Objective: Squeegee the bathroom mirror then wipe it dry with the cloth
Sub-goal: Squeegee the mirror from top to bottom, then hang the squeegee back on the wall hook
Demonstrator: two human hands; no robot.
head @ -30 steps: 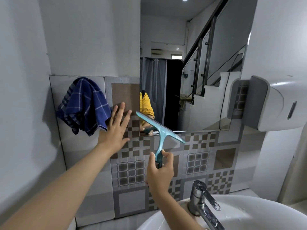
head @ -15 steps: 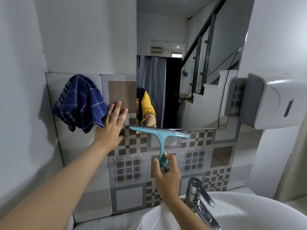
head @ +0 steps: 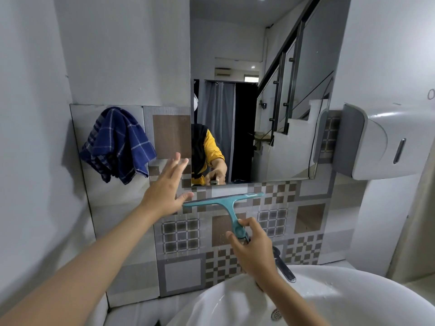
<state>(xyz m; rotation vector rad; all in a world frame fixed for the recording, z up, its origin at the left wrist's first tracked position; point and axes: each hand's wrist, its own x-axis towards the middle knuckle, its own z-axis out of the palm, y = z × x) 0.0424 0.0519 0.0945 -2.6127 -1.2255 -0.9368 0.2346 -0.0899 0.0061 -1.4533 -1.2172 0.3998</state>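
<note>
The mirror point(head: 259, 67) hangs on the wall above a band of patterned tiles. A teal squeegee point(head: 229, 204) is upright below the mirror's bottom edge, its blade level against the tiles. My right hand point(head: 253, 250) grips its handle from below. With spread fingers, my left hand point(head: 166, 189) rests flat on the tiles just left of the mirror's lower corner. A blue checked cloth point(head: 117, 144) hangs on the wall to the left of that hand, apart from it.
A white basin point(head: 353, 302) with a chrome tap point(head: 283, 267) sits below my right hand. A white and grey dispenser point(head: 372, 142) juts from the wall at the right. A grey side wall closes in on the left.
The squeegee has gone from tilted on the mirror's lower edge to level, then slid down off the glass onto the tiles. My left hand stays beside the mirror's lower left corner.
</note>
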